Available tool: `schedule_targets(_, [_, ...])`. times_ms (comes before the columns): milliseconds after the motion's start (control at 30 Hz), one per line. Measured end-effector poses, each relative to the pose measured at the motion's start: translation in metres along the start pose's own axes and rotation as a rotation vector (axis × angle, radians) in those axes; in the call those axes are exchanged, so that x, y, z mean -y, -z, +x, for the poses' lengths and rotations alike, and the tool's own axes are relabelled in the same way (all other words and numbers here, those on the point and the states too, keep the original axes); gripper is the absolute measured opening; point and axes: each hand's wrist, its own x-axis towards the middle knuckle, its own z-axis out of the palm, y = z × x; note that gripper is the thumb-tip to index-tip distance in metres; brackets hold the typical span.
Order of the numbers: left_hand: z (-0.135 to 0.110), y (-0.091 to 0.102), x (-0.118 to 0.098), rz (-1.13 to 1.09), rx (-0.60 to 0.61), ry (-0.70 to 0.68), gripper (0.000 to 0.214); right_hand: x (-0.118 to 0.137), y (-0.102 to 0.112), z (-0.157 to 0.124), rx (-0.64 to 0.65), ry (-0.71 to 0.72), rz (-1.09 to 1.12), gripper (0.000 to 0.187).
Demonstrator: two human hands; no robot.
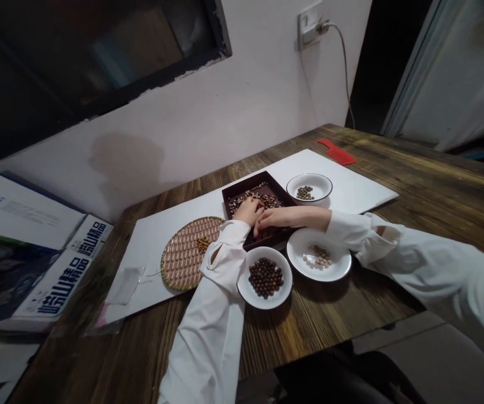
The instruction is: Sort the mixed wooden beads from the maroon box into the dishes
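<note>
Mixed brown beads (255,197) lie spread across a dark brown tray (237,191), at 12 o'clock from the two hands. The left hand (248,211) sits over the nearer beads, its fingers (255,206) curled down and loosely apart. The right hand (286,219) reaches in from 3 o'clock, its fingers (265,220) together and extended, with the tips just beside the left hand near the tray's rim. Whether either hand has hold of a bead is hidden. Beads this small roll easily, so low, unhurried fingertip work suits them better than a sweep of the whole hand.

Nearest, at 6 o'clock, a white plate (267,302) holds dark round beads. At 4 o'clock, a second white plate (334,270) holds pale beads, and at 8 o'clock, a round woven tray (178,264) holds a small cluster of golden beads (202,244). Farther off, at 1 o'clock, a white dish (309,178) holds a few speckled beads. Beyond it, at 2 o'clock, a flat red piece (337,152) lies on the wooden table (410,179).
</note>
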Motion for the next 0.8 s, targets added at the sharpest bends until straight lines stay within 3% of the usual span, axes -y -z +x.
schedule_targets(400, [0.002,-0.003,0.0,-0.013,-0.015,-0.023,0.018,0.003,-0.001,0.003,0.091,0.043,-0.337,0.026])
schedule_targets(800, [-0.001,-0.001,-0.002,-0.033,-0.002,-0.025,0.018,-0.008,0.004,0.004,0.187,0.124,-0.281,0.023])
